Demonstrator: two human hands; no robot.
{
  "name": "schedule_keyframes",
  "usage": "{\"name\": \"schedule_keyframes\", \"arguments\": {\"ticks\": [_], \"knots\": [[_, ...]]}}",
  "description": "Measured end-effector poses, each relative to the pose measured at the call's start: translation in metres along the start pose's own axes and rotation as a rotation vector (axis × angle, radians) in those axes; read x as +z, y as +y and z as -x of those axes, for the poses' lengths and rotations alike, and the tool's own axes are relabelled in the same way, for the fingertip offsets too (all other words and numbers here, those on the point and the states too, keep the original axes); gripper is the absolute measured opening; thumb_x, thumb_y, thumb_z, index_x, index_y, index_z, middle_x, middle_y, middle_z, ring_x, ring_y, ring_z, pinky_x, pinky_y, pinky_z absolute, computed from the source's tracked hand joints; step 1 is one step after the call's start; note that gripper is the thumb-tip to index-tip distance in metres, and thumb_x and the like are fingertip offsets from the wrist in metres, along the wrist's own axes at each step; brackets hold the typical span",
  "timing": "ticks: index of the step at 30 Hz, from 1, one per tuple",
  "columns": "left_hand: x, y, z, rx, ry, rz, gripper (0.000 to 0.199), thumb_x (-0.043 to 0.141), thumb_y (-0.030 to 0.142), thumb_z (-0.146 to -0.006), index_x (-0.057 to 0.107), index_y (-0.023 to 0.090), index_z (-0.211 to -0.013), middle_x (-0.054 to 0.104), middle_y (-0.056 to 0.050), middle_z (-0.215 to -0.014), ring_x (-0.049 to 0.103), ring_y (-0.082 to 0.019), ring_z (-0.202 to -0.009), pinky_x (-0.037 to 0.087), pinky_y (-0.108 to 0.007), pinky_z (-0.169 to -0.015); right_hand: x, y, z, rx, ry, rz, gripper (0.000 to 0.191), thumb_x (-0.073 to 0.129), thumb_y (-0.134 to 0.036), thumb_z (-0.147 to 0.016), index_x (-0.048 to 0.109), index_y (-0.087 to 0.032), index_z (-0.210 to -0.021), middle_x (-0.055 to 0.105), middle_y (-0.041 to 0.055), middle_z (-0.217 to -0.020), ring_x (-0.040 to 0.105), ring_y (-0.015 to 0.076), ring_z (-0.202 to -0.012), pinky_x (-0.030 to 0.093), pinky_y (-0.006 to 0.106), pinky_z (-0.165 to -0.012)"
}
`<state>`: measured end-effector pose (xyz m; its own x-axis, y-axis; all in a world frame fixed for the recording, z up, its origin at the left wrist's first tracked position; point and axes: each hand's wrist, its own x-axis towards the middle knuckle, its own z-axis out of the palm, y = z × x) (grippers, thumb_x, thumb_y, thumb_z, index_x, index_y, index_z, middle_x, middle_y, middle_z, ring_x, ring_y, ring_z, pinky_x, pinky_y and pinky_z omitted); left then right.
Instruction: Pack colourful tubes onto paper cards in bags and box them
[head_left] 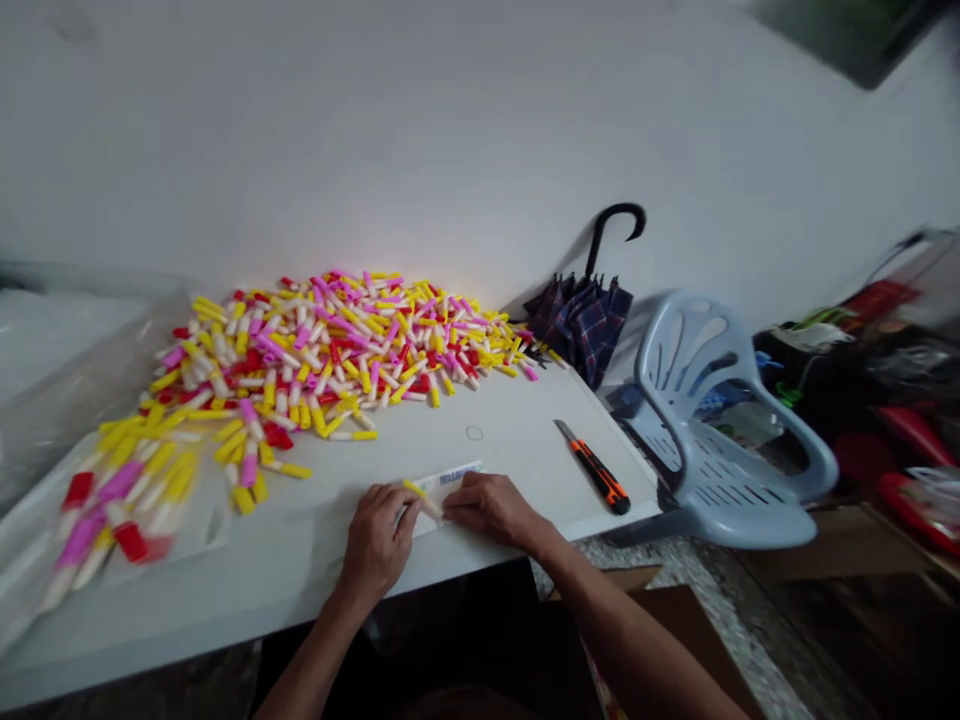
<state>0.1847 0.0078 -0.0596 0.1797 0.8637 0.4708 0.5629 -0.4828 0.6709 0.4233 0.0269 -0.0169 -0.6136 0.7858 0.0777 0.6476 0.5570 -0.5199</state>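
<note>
Head view: our left hand (pixel 379 540) is pinched narrow on a yellow and white marker (pixel 424 500), and our right hand (pixel 489 510) is closed on a paper strip (pixel 454 482) lying against the marker. Our fingers hide exactly how the two meet. Both hands are low over a white table (pixel 517 455), close to its near edge.

The round marker could slip from that narrow pinch and roll off the edge, as nothing there would stop it. Beyond our hands lies a loose pile of markers (pixel 322 345), yellow, pink, red and white, and a careless wrist could send its lower fringe sliding. A utility knife (pixel 596 470) with an orange and black handle lies just right of our right hand, with its blade showing, so reaching across could nick us.

At the table's left end, blurred markers lie on a clear plastic bag (pixel 75 400); we cannot tell whether any are inside. Below the table is a cardboard box (pixel 675 640), its contents hidden.
</note>
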Motion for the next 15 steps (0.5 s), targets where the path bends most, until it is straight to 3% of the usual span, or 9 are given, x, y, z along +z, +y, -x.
{"name": "schedule_keyframes", "arguments": {"ticks": [4, 7, 11, 15], "knots": [[0.0, -0.001, 0.0, -0.017, 0.031, -0.011, 0.018, 0.055, 0.03, -0.104, 0.066, 0.025, -0.091, 0.071, -0.002, -0.093, 0.063, -0.025, -0.094, 0.046, -0.043, -0.09, 0.0, 0.005, -0.012, -0.091, -0.052, -0.012, 0.027, 0.058, -0.037, -0.106, 0.081, -0.031, -0.119, 0.077, 0.0041, -0.099, 0.069, 0.0175, -0.089, 0.049, 0.026, -0.083], [0.0, 0.0, 0.001, -0.017, 0.048, -0.017, 0.018, 0.055, 0.031, -0.104, 0.065, 0.024, -0.091, 0.071, -0.002, -0.091, 0.062, -0.025, -0.092, 0.046, -0.043, -0.09, -0.003, 0.009, -0.011, -0.18, -0.051, 0.042, 0.033, 0.057, -0.025, -0.104, 0.076, -0.032, -0.129, 0.075, 0.0067, -0.116, 0.068, 0.0198, -0.105, 0.048, 0.032, -0.097], [-0.003, 0.001, -0.001, -0.022, -0.029, -0.053, 0.015, 0.059, 0.033, -0.102, 0.067, 0.024, -0.094, 0.072, -0.004, -0.095, 0.062, -0.026, -0.094, 0.046, -0.043, -0.09, -0.001, 0.012, -0.002, -0.202, -0.035, 0.144, 0.041, 0.058, -0.025, -0.103, 0.067, -0.034, -0.142, 0.053, 0.0086, -0.157, 0.041, 0.0288, -0.149, 0.032, 0.05, -0.12], [-0.011, 0.003, -0.008, -0.028, -0.155, -0.112, 0.011, 0.062, 0.029, -0.099, 0.071, 0.025, -0.097, 0.073, -0.004, -0.099, 0.063, -0.025, -0.098, 0.046, -0.043, -0.092, 0.003, 0.01, 0.004, -0.187, -0.081, 0.155, 0.048, 0.056, -0.035, -0.106, 0.057, -0.032, -0.153, 0.038, 0.0095, -0.168, 0.029, 0.0313, -0.157, 0.021, 0.057, -0.126]]}}
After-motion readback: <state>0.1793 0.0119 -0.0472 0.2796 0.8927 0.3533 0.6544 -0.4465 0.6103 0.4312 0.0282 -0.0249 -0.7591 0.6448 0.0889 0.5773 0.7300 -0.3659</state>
